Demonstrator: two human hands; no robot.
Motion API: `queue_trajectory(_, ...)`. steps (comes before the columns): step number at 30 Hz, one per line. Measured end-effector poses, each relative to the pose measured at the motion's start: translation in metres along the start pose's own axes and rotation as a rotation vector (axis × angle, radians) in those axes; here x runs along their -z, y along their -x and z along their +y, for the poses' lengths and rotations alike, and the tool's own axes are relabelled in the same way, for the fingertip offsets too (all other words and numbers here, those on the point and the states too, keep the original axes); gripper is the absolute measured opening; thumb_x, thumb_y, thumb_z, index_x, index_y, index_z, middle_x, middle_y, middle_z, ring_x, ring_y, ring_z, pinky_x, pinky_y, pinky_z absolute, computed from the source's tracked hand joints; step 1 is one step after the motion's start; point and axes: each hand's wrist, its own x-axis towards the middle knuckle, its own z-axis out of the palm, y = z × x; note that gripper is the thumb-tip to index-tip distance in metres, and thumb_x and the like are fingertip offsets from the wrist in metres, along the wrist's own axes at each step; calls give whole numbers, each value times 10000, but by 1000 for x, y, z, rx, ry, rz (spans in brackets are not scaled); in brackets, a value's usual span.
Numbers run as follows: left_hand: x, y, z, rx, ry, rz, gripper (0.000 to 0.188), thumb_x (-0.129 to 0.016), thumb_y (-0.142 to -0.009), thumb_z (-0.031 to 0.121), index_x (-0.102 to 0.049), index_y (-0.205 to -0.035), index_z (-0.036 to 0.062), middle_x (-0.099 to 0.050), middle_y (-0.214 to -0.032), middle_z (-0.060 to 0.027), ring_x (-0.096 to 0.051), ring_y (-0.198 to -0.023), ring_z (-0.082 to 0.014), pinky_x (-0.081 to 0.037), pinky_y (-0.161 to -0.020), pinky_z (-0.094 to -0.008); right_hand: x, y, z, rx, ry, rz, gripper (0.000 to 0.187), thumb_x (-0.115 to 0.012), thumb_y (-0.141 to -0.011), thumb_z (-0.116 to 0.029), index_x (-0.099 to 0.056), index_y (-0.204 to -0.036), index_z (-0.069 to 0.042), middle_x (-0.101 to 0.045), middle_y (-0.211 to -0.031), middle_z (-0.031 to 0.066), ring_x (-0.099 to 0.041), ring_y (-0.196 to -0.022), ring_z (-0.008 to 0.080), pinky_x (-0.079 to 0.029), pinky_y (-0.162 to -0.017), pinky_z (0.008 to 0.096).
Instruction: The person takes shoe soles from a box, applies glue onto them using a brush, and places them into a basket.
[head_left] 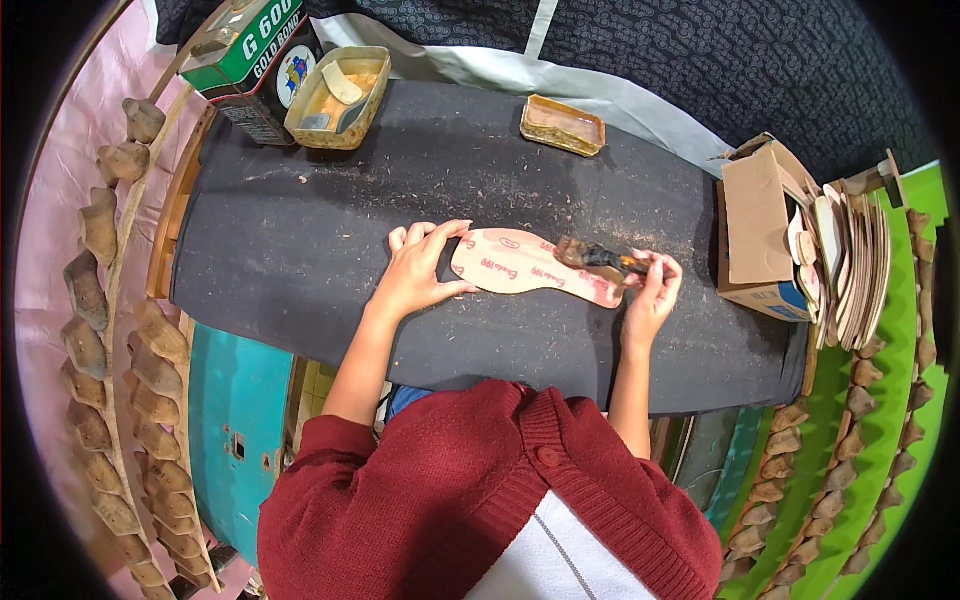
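Note:
A pink-tan, sole-shaped insole board [520, 268] with red printing lies on the dark cloth in front of me. My left hand [412, 268] grips its wide left end, thumb at the near edge and fingers at the far edge. In my right hand [652, 292], the fingers pinch the handle of a dark, worn brush [598, 256]. The brush's bristles lie over the right half of the board; whether they press on it I cannot tell.
Dark cloth covers the table [290, 230], with scraps scattered on it. Toward the back are a tub [375, 100] with spreaders, a shallow tray [563, 140] and a metal can [262, 105]. A cardboard box [755, 235] stands right beside stacked sole boards [862, 265]. Shoe lasts [98, 220] line both sides.

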Motion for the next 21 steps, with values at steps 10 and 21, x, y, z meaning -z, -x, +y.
queue_trajectory(10, 0, 0, -1, -16, 6, 5, 808, -750, -476, 365, -396, -1165, 137, -539, -1060, 20, -436, -950, -194, -232, -830, -345, -22, 7, -18, 44, 0, 34, 149, -410, -880, -165, -443, -967, -49, -556, -915, 100, -457, -597, 66, -392, -534, 178)
queue_trajectory(21, 0, 0, 0, -25, 10, 1, 780, -745, -498, 344, -399, -1164, 133, -535, -1064, 12, -437, -944, -194, -235, -828, -345, -70, 26, 1, -1, -147, -298, 133, -382, -872, -58, -376, -1004, -42, -503, -981, 108, -490, -751, 91, -449, -608, 192)
